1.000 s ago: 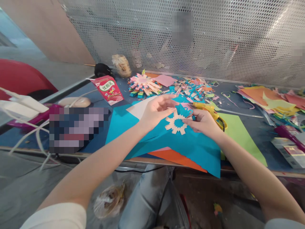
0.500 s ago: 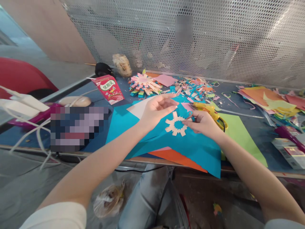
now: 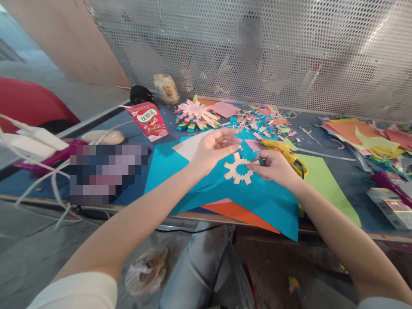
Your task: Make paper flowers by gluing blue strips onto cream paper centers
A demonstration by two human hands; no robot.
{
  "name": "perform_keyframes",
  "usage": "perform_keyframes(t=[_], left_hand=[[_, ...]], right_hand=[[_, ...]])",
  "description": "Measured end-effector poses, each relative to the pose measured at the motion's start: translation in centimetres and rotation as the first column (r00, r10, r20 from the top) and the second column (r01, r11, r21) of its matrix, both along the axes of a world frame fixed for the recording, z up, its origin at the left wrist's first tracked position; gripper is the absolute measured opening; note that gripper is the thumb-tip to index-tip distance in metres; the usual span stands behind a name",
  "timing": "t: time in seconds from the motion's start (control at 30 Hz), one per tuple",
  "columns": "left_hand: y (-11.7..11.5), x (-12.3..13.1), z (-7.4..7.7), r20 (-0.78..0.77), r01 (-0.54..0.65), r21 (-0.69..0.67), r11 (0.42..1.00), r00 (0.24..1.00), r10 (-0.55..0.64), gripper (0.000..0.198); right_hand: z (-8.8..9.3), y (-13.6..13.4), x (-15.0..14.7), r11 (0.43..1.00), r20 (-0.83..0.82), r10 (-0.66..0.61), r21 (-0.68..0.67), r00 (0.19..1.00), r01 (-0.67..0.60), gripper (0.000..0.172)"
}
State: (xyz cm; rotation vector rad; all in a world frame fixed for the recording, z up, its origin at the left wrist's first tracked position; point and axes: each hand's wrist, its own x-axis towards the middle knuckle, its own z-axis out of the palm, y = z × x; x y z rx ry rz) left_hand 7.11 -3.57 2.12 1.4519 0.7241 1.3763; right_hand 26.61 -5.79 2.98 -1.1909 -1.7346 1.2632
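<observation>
A pale pink paper ring [image 3: 238, 177] with square tabs around its edge and a notched hole hangs above a blue paper sheet [image 3: 196, 182]. Its right side is pinched between the thumb and fingers of my right hand [image 3: 272, 165]. A small bluish bit by those fingertips is too unclear to name. My left hand [image 3: 214, 148] hovers just up and left of the ring, fingers curved and apart from the thumb, with nothing visible in it. Behind my right hand lies a yellow glue gun [image 3: 279, 147].
A layered paper flower [image 3: 196, 112], a heap of paper scraps [image 3: 264, 120] and a red drink carton [image 3: 149, 121] are at the back. Green paper [image 3: 331, 184] lies right, beyond it coloured sheets [image 3: 350, 131]. White cables [image 3: 53, 184] trail at left. A perforated metal panel [image 3: 199, 43] stands behind.
The paper ring looks very slightly turned in my right hand. Both hands stay in nearly the same places, and the things on the table have not moved.
</observation>
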Motion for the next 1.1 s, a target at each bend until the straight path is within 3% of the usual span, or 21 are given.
perform_keyframes(t=[0.13, 0.23, 0.33, 0.43, 0.5, 0.6, 0.7, 0.77, 0.93, 1.03, 1.1], left_hand=[[0.2, 0.0, 0.0, -0.014, -0.032, -0.009, 0.999, 0.999, 0.032, 0.041], [1.0, -0.3, -0.1, 0.008, -0.135, -0.007, 0.991, 0.991, 0.135, 0.037], [2.0, -1.0, -0.2, -0.025, -0.261, 0.042, 0.964, 0.965, 0.262, 0.03], [2.5, -1.5, -0.3, -0.244, -0.278, 0.135, 0.951, 0.921, 0.304, 0.03], [2.5, -1.5, -0.5, -0.443, -0.241, 0.196, 0.95, 0.843, 0.305, 0.033], [2.6, -1.5, -1.2, -0.675, -0.221, 0.275, 0.936, 0.648, 0.352, 0.046], [3.3, -2.1, -2.1, -0.836, -0.248, 0.269, 0.931, 0.42, 0.353, 0.055], [3.9, -2.9, -2.5, -0.89, -0.239, 0.241, 0.941, 0.331, 0.312, 0.05], [5.0, -4.9, -2.0, -0.917, -0.126, 0.255, 0.959, 0.283, 0.281, 0.042], [5.1, -5.7, -0.7, -0.936, -0.136, 0.228, 0.964, 0.241, 0.255, 0.042], [5.1, -6.2, 0.2, -0.922, -0.173, 0.27, 0.947, 0.239, 0.306, 0.041]], right_hand=[[0.4, -0.3, -0.4, 1.0, -0.007, -0.004, -0.014, 1.0, 0.004, 0.034], [1.2, -0.3, -0.5, 0.99, -0.083, -0.123, 0.058, 0.989, 0.128, 0.036], [2.1, 0.4, 0.4, 0.895, -0.277, -0.33, 0.211, 0.902, 0.392, 0.034], [2.1, 1.8, 2.0, 0.784, -0.426, -0.43, 0.26, 0.796, 0.564, 0.029], [1.7, 2.7, 2.8, 0.756, -0.453, -0.452, 0.264, 0.769, 0.599, 0.026], [0.8, 3.5, 3.4, 0.772, -0.446, -0.451, 0.239, 0.773, 0.589, 0.024], [0.3, 3.7, 3.1, 0.801, -0.432, -0.439, 0.21, 0.788, 0.561, 0.023], [0.2, 3.7, 3.0, 0.806, -0.426, -0.439, 0.201, 0.791, 0.556, 0.022], [0.0, 3.9, 2.9, 0.787, -0.387, -0.463, 0.235, 0.797, 0.571, 0.016], [-0.1, 4.0, 2.9, 0.76, -0.334, -0.476, 0.309, 0.813, 0.572, 0.013], [-0.3, 4.0, 2.8, 0.746, -0.303, -0.472, 0.363, 0.828, 0.558, 0.012]])
